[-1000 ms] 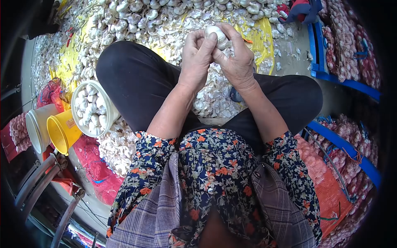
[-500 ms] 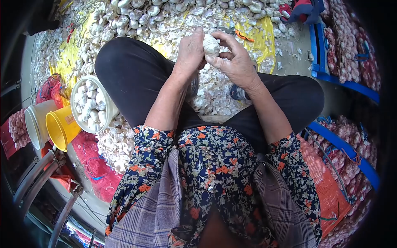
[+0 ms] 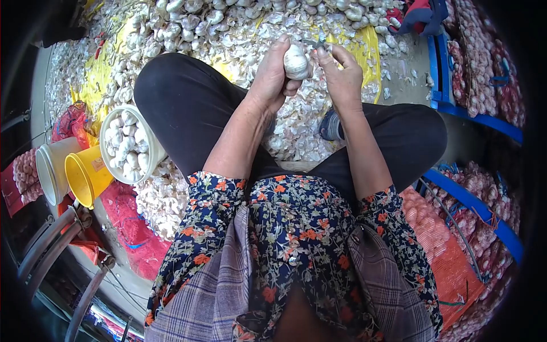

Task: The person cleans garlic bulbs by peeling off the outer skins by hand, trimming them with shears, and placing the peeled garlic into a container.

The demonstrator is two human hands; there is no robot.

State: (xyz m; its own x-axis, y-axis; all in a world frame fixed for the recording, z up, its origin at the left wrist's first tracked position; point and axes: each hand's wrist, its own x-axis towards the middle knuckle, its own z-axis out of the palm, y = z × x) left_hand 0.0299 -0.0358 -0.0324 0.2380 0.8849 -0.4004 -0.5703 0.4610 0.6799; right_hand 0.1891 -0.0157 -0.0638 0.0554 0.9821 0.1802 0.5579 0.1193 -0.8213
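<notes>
The garlic bulb (image 3: 296, 62) is at upper centre of the frame, in the left hand (image 3: 270, 80). Left is grasping that 1 bulb: thumb on its upper side, fingers curled beneath. Right hand (image 3: 346, 80) is just beside, apart from the bulb, thumb and forefinger close together; can't tell if anything is pinched between them.

Handling, my read: cup, don't squeeze; husk is likely thin and cloves could crack apart. Exposed face points right, good access. Best to roll it in the palm so the right fingers make short strokes instead of reaching. Both hands sit above the peelings (image 3: 307, 125), so scraps can fall safely.

Room: open air between the 2 knees. Side limits are left knee (image 3: 156, 77) and right knee (image 3: 424, 131). Garlic heap (image 3: 194, 23) bounds the top edge. White bucket (image 3: 158, 142), loaded with bulbs, is at left of frame near the left knee; any path there should clear that knee and the rim. Blue frame (image 3: 434, 74), upper right, is well apart from both hands.
</notes>
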